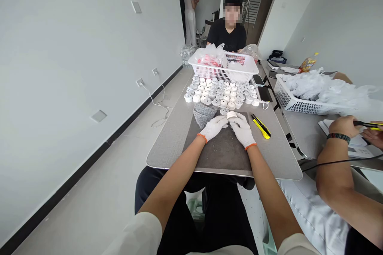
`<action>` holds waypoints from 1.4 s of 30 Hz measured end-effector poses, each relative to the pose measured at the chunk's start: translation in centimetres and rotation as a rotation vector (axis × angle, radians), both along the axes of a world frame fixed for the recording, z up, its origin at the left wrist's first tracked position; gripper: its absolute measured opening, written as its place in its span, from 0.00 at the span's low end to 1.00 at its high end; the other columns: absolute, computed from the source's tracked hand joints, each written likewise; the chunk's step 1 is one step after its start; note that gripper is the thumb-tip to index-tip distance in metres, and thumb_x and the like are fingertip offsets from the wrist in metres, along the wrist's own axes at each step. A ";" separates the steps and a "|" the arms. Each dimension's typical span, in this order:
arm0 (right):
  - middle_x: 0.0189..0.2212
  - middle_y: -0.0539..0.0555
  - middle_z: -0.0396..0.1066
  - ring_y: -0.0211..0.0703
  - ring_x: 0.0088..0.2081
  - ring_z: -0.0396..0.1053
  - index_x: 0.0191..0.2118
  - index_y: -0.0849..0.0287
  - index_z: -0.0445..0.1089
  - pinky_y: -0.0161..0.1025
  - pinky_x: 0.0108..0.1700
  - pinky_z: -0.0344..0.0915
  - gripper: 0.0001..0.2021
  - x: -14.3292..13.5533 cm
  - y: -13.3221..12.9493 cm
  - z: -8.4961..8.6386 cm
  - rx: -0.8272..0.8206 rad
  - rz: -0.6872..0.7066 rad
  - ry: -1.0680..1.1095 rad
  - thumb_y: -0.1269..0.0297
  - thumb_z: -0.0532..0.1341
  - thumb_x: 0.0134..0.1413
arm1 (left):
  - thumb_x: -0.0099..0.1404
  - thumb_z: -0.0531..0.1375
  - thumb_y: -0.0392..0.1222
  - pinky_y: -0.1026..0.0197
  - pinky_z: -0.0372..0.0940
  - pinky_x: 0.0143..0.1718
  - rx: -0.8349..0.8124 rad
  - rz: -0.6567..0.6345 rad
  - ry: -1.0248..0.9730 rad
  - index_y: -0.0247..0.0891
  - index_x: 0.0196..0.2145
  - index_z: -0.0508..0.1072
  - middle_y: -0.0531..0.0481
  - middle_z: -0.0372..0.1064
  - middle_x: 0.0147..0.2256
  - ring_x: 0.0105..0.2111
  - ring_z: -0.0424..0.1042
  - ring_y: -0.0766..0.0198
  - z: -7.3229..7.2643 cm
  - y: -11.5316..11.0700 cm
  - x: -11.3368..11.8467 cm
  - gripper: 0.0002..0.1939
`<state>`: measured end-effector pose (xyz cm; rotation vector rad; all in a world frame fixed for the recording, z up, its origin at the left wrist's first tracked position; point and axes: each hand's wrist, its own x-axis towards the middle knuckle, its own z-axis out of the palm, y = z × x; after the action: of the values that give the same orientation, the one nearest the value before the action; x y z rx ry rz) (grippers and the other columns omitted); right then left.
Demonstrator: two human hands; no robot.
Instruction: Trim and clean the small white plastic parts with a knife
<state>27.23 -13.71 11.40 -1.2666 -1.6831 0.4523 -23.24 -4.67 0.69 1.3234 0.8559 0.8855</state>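
Note:
A small white round cap-like part [231, 115] is held between my two hands over the dark mat [223, 151]. My left hand [213, 127], in a white knitted glove with an orange cuff, has its fingers closed at the part's left side. My right hand [241, 130], gloved the same way, grips it from the right. Just beyond my fingers stand several rows of similar white round parts [221, 95]. A folded grey cloth [204, 114] lies beside my left hand. To the right of my right hand rests a yellow and black utility knife [261, 126].
Behind the rows stand white plastic baskets [223, 73] with bags and pink pieces. Phones [264, 94] lie at the table's right edge. A person [227, 36] sits opposite. At right, another person's hand [344, 125] holds a knife near a basket of bags [299, 103].

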 end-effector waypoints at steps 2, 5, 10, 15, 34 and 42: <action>0.54 0.53 0.72 0.58 0.59 0.68 0.44 0.53 0.79 0.51 0.42 0.73 0.28 0.2 0.2 -0.6 -0.021 -0.048 -0.018 0.34 0.59 0.54 | 0.65 0.62 0.49 0.56 0.70 0.59 -0.009 0.004 -0.005 0.36 0.50 0.78 0.45 0.74 0.54 0.53 0.75 0.55 0.1 0.0 0.0 0.20; 0.54 0.52 0.72 0.63 0.60 0.67 0.46 0.58 0.78 0.54 0.44 0.73 0.34 0.2 0.4 -1.3 -0.048 -0.140 -0.031 0.32 0.53 0.56 | 0.66 0.62 0.51 0.55 0.69 0.60 -0.036 0.002 -0.038 0.36 0.52 0.77 0.44 0.74 0.55 0.55 0.74 0.55 0.4 -0.2 0.0 0.22; 0.53 0.48 0.74 0.57 0.61 0.67 0.45 0.47 0.79 0.49 0.48 0.74 0.28 1.1 0.5 -1.4 0.081 0.071 0.002 0.32 0.56 0.52 | 0.66 0.62 0.50 0.54 0.68 0.62 -0.062 0.000 -0.071 0.36 0.55 0.76 0.45 0.73 0.56 0.56 0.73 0.55 0.7 -0.2 0.2 0.23; 0.55 0.49 0.73 0.57 0.62 0.66 0.49 0.44 0.78 0.50 0.53 0.74 0.27 -0.7 0.4 -0.9 -0.051 0.202 -0.014 0.35 0.61 0.50 | 0.66 0.61 0.47 0.54 0.69 0.61 -0.060 -0.001 -0.084 0.36 0.53 0.77 0.45 0.75 0.55 0.55 0.74 0.56 0.6 -0.1 0.3 0.21; 0.58 0.49 0.70 0.67 0.62 0.63 0.52 0.55 0.76 0.62 0.49 0.70 0.30 -3.8 -1.2 1.4 -0.214 -0.033 0.031 0.37 0.57 0.55 | 0.66 0.59 0.61 0.52 0.69 0.60 -0.127 0.002 -0.054 0.36 0.55 0.77 0.42 0.78 0.51 0.53 0.76 0.51 0.9 0.2 -0.4 0.30; 0.59 0.53 0.68 0.53 0.60 0.65 0.50 0.53 0.76 0.52 0.60 0.67 0.16 -28.7 1.5 -5.6 -0.298 0.023 0.133 0.52 0.58 0.67 | 0.64 0.64 0.53 0.54 0.68 0.61 -0.122 0.021 -0.052 0.34 0.52 0.77 0.43 0.76 0.54 0.55 0.74 0.51 2.3 -0.8 -0.3 0.25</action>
<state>-1.43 -12.19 5.84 -1.3968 -1.5594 0.8068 -23.58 -5.42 3.00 1.1831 0.8714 0.8667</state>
